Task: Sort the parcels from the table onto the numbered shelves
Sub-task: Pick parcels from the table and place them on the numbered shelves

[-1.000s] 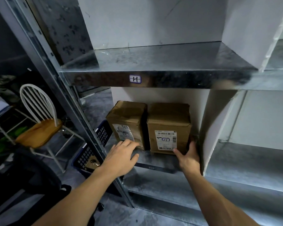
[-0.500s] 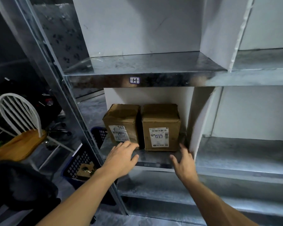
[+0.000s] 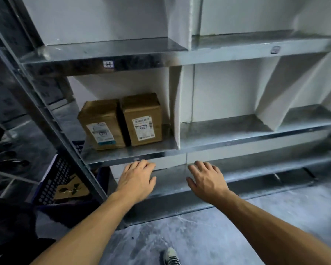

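Head view: left hand (image 3: 137,178) and right hand (image 3: 208,178) hover spread, each grip empty; the two cardboard parcels (image 3: 120,121) stand near the shelf edge (image 3: 161,154), where a careless knock could topple them

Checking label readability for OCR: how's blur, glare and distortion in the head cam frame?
Head view: strong wide-angle bowing, shelf edges and uprights curve. Motion blur smears the right side and the left frame. Dim bluish light with bright sheen on the metal. Labels on left parcel and right parcel are too soft to read. Left hand and right hand are fairly sharp.
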